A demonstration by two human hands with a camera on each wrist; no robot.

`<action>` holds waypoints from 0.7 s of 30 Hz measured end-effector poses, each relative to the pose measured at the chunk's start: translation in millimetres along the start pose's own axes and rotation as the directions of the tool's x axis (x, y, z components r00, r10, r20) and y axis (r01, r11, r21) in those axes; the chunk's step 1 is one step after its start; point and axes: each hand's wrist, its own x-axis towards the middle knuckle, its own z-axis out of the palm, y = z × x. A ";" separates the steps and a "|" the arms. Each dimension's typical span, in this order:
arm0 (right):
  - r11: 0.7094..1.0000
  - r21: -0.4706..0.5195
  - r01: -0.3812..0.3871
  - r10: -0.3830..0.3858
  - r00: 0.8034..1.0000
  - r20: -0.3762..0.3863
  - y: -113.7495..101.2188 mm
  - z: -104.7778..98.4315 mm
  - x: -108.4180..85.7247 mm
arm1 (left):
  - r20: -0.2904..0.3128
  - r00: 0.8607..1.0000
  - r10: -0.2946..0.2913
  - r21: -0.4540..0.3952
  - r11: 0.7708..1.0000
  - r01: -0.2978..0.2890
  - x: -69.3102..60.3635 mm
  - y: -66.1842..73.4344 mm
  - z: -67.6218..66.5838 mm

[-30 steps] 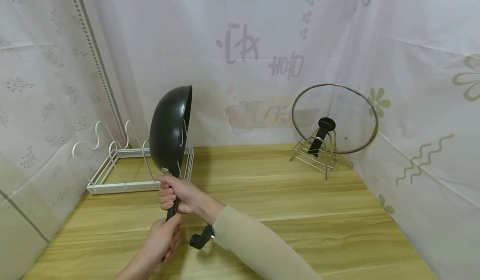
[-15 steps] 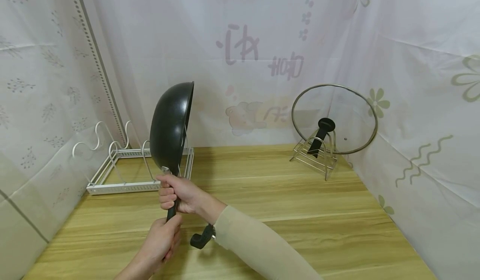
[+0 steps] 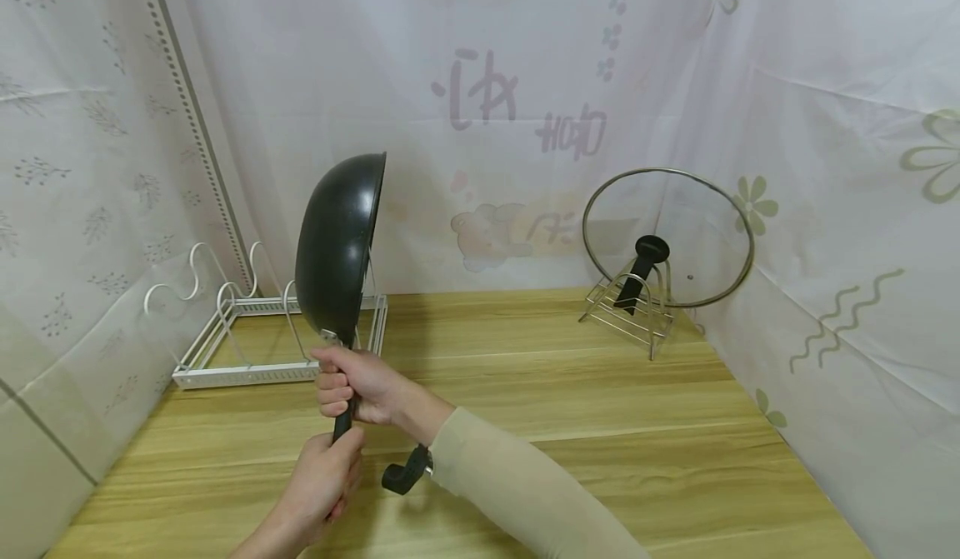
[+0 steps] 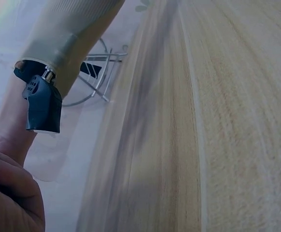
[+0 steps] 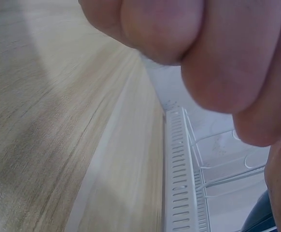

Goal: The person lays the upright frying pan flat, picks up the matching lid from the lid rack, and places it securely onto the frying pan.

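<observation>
A black wok [image 3: 337, 242] stands on edge over the right end of a white pan rack [image 3: 247, 373], its hollow facing right. Whether it still touches the rack is hard to tell. My right hand [image 3: 363, 386] grips the handle just below the wok's body. Lower down, my left hand [image 3: 318, 477] wraps the handle's end; a short stretch of black handle [image 3: 342, 424] shows between the hands. The right wrist view has curled fingers [image 5: 222, 58] and a sliver of the wok [image 5: 261, 215]. In the left wrist view, part of a hand [image 4: 12, 193] shows at lower left.
A glass lid [image 3: 705, 234] with a black knob leans in a small wire stand [image 3: 630, 313] at the back right. Wood-grain tabletop [image 3: 525, 376] lies between stand and rack. Printed curtains [image 3: 525, 42] close off the back and sides. A black wrist device [image 3: 405, 471] hangs at the right sleeve.
The wok's body has risen a little and its rim has shifted slightly against the rack. Both hands keep their grip on the handle and have barely moved.
</observation>
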 end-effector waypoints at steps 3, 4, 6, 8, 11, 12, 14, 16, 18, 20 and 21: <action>1.000 -0.012 0.008 -0.008 1.000 0.003 -1.0 1.2 -0.5 | -0.005 1.000 0.011 0.001 1.000 -0.011 0.4 0.3 0.4; 1.000 -0.015 0.010 -0.009 1.000 0.005 -1.5 1.7 -0.7 | -0.006 1.000 0.015 0.004 1.000 -0.015 0.6 0.3 0.5; 1.000 -0.021 0.015 -0.015 1.000 0.009 -2.4 2.7 -1.2 | -0.009 1.000 0.021 0.005 1.000 -0.021 0.7 0.8 0.8; 0.999 -0.027 0.018 -0.018 1.000 0.018 -3.3 3.5 -1.8 | -0.015 0.999 0.029 0.008 1.000 -0.029 0.6 1.2 1.2; 0.999 -0.031 0.024 -0.023 0.999 0.026 -4.4 4.3 -2.3 | -0.022 0.999 0.039 0.012 0.999 -0.039 0.1 1.7 1.7; 0.999 -0.032 0.025 -0.024 0.999 0.027 -4.8 4.6 -2.4 | -0.025 0.999 0.043 0.014 0.999 -0.043 0.0 1.9 1.8; 0.999 -0.033 0.030 -0.030 0.999 0.023 -5.6 5.2 -2.6 | -0.025 0.998 0.049 0.018 0.999 -0.049 -0.2 2.2 1.8; 0.999 -0.035 0.035 -0.034 0.999 0.020 -6.3 5.7 -2.8 | -0.026 0.998 0.055 0.023 0.998 -0.055 -0.4 2.7 1.8; 0.998 -0.040 0.040 -0.039 0.999 0.019 -7.1 6.6 -3.3 | -0.027 0.998 0.059 0.030 0.998 -0.059 -0.5 3.1 1.6; 0.998 -0.044 0.043 -0.042 0.999 0.027 -7.7 7.2 -3.6 | -0.028 0.998 0.064 0.034 0.997 -0.063 -0.7 3.4 1.3; 0.998 -0.047 0.045 -0.043 0.999 0.032 -8.1 7.8 -3.9 | -0.028 0.997 0.066 0.037 0.997 -0.065 -0.9 3.5 1.1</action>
